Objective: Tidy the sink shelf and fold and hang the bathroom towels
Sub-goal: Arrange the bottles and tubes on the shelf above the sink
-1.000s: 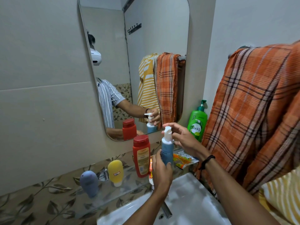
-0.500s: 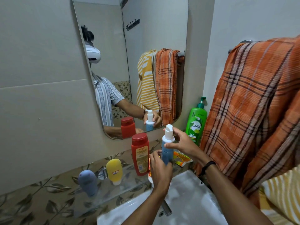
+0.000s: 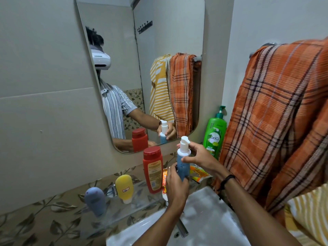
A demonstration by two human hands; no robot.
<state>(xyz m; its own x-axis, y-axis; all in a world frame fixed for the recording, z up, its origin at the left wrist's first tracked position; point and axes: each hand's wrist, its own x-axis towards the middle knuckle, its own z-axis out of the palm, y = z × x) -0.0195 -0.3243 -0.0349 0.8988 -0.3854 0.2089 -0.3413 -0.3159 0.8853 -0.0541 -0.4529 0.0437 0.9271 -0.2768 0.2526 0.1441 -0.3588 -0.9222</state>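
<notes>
A blue pump bottle with a white top [image 3: 182,162] stands upright over the glass shelf [image 3: 134,201]. My left hand [image 3: 175,185] grips its lower body from the front. My right hand [image 3: 200,158] holds its upper part, fingers at the white collar. On the shelf stand a red bottle [image 3: 153,169], a yellow tube [image 3: 124,188] and a blue-grey tube [image 3: 95,200]. An orange packet [image 3: 199,174] lies behind my hands. An orange plaid towel [image 3: 276,118] hangs on the rail at right, over a yellow striped towel [image 3: 312,215].
A green shampoo pump bottle [image 3: 214,135] stands by the wall at the shelf's right end. The white sink [image 3: 209,221] with its tap [image 3: 182,228] lies below my arms. The mirror [image 3: 142,68] above the shelf reflects me and both towels.
My right hand has closed lower around the pump bottle's collar, and my left hand has wrapped further around its base. The bottle stays upright at the same spot.
</notes>
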